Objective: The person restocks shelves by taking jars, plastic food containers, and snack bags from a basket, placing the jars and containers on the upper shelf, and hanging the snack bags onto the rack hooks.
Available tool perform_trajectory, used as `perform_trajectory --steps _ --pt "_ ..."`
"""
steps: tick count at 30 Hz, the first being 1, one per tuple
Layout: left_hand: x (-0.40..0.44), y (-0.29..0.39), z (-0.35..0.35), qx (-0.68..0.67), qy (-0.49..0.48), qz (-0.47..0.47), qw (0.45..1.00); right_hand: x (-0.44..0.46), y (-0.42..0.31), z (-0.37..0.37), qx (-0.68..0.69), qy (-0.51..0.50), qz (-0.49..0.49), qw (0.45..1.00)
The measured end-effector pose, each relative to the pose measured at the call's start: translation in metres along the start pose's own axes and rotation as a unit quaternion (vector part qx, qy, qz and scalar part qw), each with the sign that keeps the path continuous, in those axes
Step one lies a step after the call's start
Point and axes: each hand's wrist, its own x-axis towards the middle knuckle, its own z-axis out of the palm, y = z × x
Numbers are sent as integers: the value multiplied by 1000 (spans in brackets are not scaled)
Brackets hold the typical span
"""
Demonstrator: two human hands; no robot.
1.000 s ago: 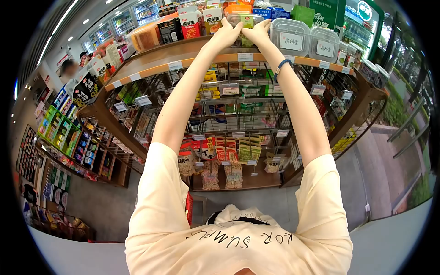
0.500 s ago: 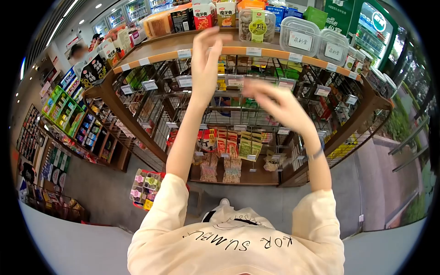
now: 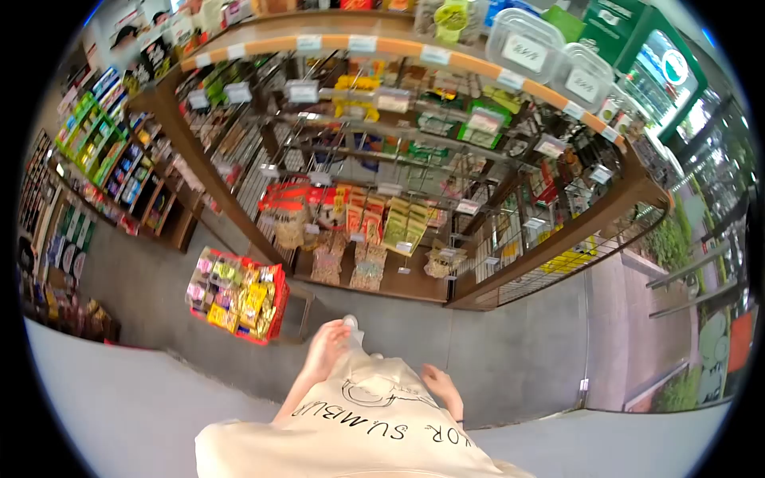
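Note:
Both hands hang low in front of my cream T-shirt (image 3: pixel 398 402). My left hand (image 3: pixel 325 350) is beside my thigh with its fingers loosely bent and apart, and nothing shows in it. My right hand (image 3: pixel 440 384) is at my other side, loosely open, with no object visible in it; part of it is hard to make out. Closest to my left hand is a red basket (image 3: pixel 280 307) filled with yellow, gold and pink snack packs. Ahead of me stands a wooden display shelf (image 3: pixel 382 288) with wire racks. On its bottom board are red packets (image 3: pixel 365 213), green packets (image 3: pixel 405 225) and clear bags (image 3: pixel 368 265).
Clear lidded tubs (image 3: pixel 526 49) stand on the top shelf at right. A green display (image 3: pixel 637 40) is behind them. More stocked shelves (image 3: pixel 100 147) line the left side. Grey floor (image 3: pixel 518 350) lies around my feet, with a glass pane at right.
Both hands have dropped from the upper shelf level to beside my body. My view has tipped downward, so more of the basket and lower shelf shows.

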Motion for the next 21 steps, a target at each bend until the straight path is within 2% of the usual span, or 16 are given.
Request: perform_trajectory --steps 1,3,5,7,8,9,11,12,14,15,17,19,21 --pt "-11 -12 9 -14 -32 -15 999 2 -1 3 -9 -17 3 1000" --pt "-18 -19 27 39 -157 -24 986 25 -8 3 -121 -19 -34 992" --pt "-31 -12 49 136 -199 0 971 47 -24 -3 -236 -11 -75 969" --pt "-35 -16 57 194 -242 70 948 67 -56 -15 -289 -44 -91 952" --pt "-38 -21 58 177 -214 71 958 75 -65 -18 -274 -31 -142 951" --pt "-42 -26 59 170 -227 80 956 80 -72 -20 -255 -18 -188 948" --pt "-56 -32 48 150 -223 91 959 83 -98 -20 -204 -44 -227 951" --pt "-64 -33 42 189 -219 73 955 85 -102 -13 -212 -64 -228 948" --pt "-79 -23 35 256 -193 50 946 88 -108 -2 -107 -132 -186 968" --pt "-81 -25 29 247 -181 52 951 87 -108 6 -114 -146 -188 964" --pt "-80 -30 14 267 -142 92 949 89 -103 32 -132 -192 -177 956" --pt "-76 -28 4 261 -129 115 950 95 -87 59 -122 -216 -211 946" --pt "-72 -20 -3 238 -129 99 958 85 -95 80 -42 -382 -193 903"
